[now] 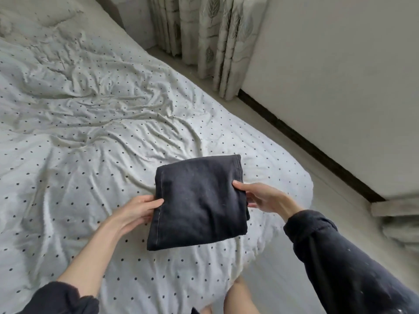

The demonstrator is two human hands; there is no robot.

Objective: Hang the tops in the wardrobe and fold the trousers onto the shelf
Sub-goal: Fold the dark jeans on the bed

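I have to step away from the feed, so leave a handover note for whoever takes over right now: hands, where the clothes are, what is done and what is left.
Left hand: grips the left edge of the folded dark denim trousers, thumb on top.
Right hand: grips their right edge the same way.
Trousers: folded into a compact rectangle, held between both hands just above the white dotted bed sheet, near the bed's corner.
Done: the fold looks finished.
Left: carry the trousers to the shelf. No wardrobe, shelf or tops in view, so their state is unknown.

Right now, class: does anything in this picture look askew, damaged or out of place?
Nothing stands out. The folded dark trousers are neat, held by the left hand and right hand above the bed's rumpled dotted cover.
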